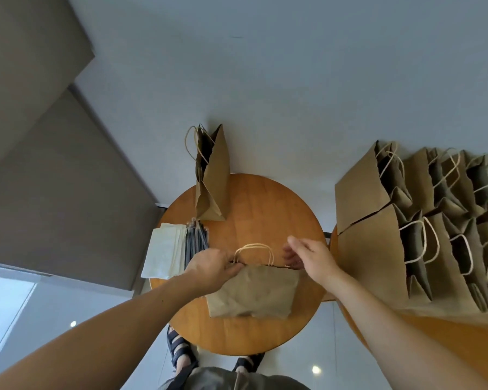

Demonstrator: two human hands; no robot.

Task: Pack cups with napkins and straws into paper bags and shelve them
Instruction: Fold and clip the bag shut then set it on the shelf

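Brown kraft paper dominates: a flat paper bag [254, 291] lies at the centre of the round wooden table [265, 215], its mouth and twisted-cord handles [254, 249] pointing toward 12 o'clock. The left hand [209, 266] pinches the mouth's corner at 9 o'clock. The right hand [310, 257] hangs at the corner toward 3 o'clock with loosely curled fingers; whether it grips the rim or only hovers beside it, I cannot tell. The bag looks collapsed and unopened, so the step in hand is likely spreading it before filling.

Supplies wait at 9 o'clock on the table: a stack of white napkins [164, 249] at the edge, with a bundle of dark straws [196, 240] just beside it. One opened bag [213, 178] stands at 11 o'clock on the far rim. At 3 o'clock, on a second table [434, 342], rows of standing bags [372, 220] gape open; their contents are hidden.

No cup shows anywhere, and no shelf is in view. Judging from this, bag preparation is well along, while filling this bag and all shelving appear to remain.
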